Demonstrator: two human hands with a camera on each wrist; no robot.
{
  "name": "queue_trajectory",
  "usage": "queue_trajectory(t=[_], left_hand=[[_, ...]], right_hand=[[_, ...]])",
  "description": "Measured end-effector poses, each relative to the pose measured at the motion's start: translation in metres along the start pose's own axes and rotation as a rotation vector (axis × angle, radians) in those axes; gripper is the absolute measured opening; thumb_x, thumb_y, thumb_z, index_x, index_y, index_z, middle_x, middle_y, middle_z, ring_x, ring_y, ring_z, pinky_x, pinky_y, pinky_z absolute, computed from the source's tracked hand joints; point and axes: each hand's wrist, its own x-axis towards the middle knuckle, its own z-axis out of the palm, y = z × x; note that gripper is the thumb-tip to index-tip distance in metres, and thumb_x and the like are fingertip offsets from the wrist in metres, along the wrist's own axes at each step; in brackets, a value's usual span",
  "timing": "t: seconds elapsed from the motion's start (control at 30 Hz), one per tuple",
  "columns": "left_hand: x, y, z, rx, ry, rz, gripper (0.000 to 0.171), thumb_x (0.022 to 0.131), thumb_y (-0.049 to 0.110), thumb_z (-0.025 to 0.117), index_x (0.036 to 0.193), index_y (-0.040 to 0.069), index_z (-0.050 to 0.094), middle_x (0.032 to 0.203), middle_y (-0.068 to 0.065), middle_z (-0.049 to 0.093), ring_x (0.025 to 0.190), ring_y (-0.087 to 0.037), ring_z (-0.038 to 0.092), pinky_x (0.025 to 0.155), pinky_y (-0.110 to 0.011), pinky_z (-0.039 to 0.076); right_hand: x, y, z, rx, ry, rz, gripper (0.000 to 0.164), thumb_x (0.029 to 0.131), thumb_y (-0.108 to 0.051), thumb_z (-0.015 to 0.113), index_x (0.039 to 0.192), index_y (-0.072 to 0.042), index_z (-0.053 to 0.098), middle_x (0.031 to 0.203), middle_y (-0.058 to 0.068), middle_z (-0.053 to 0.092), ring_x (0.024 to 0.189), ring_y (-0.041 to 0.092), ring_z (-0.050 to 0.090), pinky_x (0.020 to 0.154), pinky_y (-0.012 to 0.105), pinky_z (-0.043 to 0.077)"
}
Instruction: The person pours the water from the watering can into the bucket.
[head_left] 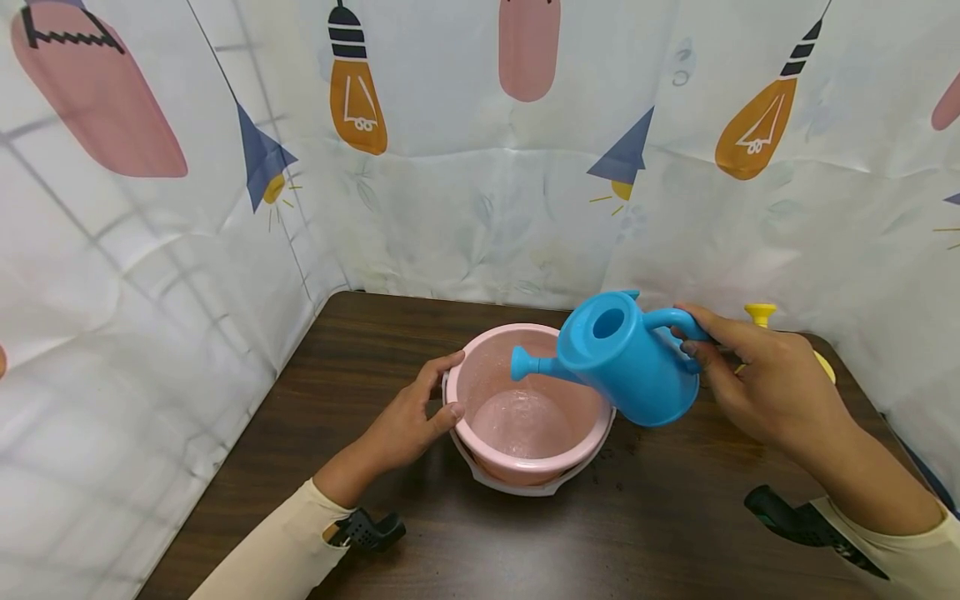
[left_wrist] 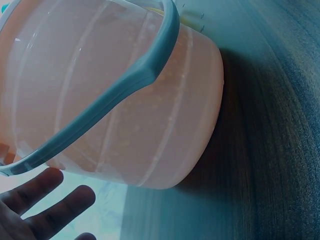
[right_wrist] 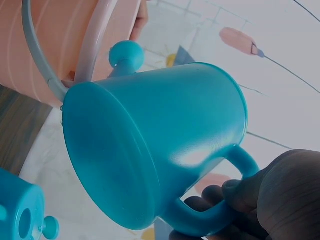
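Toward the bench's back edge, the right hand grips the watering can, tilting it; the left hand, fingers relaxed, touches the bucket's rim. Ideally, keep the spout inside that rim, tilting gently.

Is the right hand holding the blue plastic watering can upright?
No, the right hand holds the blue plastic watering can by its handle, tilted with its spout over the round pink plastic bucket.
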Motion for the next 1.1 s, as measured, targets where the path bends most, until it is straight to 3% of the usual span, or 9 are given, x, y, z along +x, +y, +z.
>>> queue_trajectory(t=[0.17,0.27,0.37,0.63,0.73,1.1], left_hand=[[-0.0001,0.0005,-0.0004,-0.003,0.000,0.008,0.072,0.101,0.058,0.052,0.158,0.020,0.031,0.135,-0.012,0.059,0.119,-0.028,0.060,0.093,-0.053,0.049],[-0.0001,0.0003,-0.0005,0.004,0.000,0.005,0.072,0.101,0.058,0.052,0.158,0.020,0.030,0.136,-0.011,0.059,0.119,-0.027,0.060,0.094,-0.053,0.049],[-0.0002,-0.0002,-0.0002,0.004,0.002,0.009,0.073,0.101,0.059,0.051,0.158,0.020,0.030,0.136,-0.011,0.059,0.119,-0.028,0.060,0.094,-0.053,0.049],[-0.0002,-0.0001,0.0002,0.002,0.004,0.011,0.072,0.101,0.057,0.053,0.159,0.020,0.030,0.136,-0.012,0.058,0.118,-0.028,0.060,0.093,-0.054,0.049],[-0.0002,-0.0008,0.0004,0.004,0.003,0.010,0.072,0.101,0.058,0.052,0.159,0.020,0.030,0.135,-0.011,0.059,0.118,-0.027,0.060,0.093,-0.054,0.049],[0.0002,0.0010,-0.0005,0.007,-0.005,-0.003,0.071,0.102,0.056,0.052,0.159,0.021,0.029,0.136,-0.011,0.058,0.118,-0.027,0.060,0.092,-0.050,0.050]], right_hand=[[-0.0005,0.0011,0.0004,0.020,0.012,-0.011,0.049,0.105,-0.039,0.057,0.126,0.004,0.069,0.097,0.018,0.074,0.048,0.016,0.054,0.048,0.021,0.040],[-0.0002,0.0017,0.0009,0.021,0.013,-0.015,0.047,0.104,-0.036,0.059,0.126,0.004,0.069,0.097,0.019,0.074,0.048,0.016,0.054,0.048,0.021,0.040],[0.0001,0.0016,0.0010,0.016,0.011,-0.015,0.037,0.101,-0.024,0.068,0.126,0.004,0.069,0.098,0.019,0.074,0.048,0.016,0.054,0.048,0.021,0.040],[0.0001,0.0009,0.0004,0.015,0.003,-0.007,0.037,0.093,-0.008,0.075,0.127,0.004,0.069,0.098,0.020,0.074,0.046,0.014,0.052,0.046,0.020,0.038],[0.0000,0.0011,0.0001,0.020,0.006,-0.011,0.037,0.092,-0.007,0.076,0.127,0.005,0.069,0.100,0.020,0.074,0.048,0.019,0.057,0.048,0.021,0.041],[0.0001,0.0011,0.0001,0.015,-0.002,-0.008,0.035,0.097,-0.013,0.072,0.127,0.004,0.069,0.097,0.018,0.074,0.046,0.013,0.050,0.046,0.021,0.038]])
